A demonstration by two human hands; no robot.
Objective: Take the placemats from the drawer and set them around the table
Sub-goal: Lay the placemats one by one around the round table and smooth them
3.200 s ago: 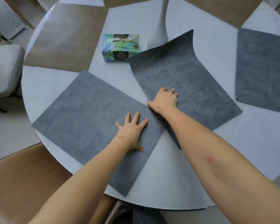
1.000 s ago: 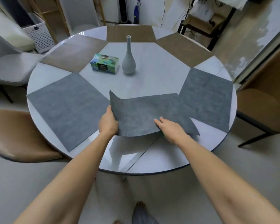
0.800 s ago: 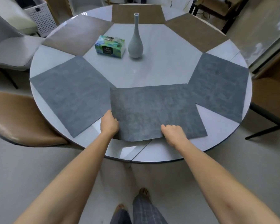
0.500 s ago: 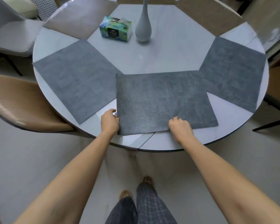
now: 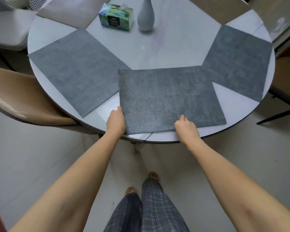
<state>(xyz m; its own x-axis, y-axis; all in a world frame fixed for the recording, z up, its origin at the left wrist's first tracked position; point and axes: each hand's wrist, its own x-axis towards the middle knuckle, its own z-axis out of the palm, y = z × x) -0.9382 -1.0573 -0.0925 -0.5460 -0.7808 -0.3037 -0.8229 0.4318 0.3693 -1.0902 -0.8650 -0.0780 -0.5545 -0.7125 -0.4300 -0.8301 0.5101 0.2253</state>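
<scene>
Both hands pinch the near edge of the last grey placemat (image 5: 167,96), left hand (image 5: 115,121) at its corner, right hand (image 5: 186,127) further along, as it lies flat on the round desk (image 5: 157,51). Other mats already ring the desk; only squaring this one seems left.

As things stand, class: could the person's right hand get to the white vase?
Probably yes: the right hand grips the middle grey placemat, and only that flat mat and bare table lie before the white vase.
</scene>
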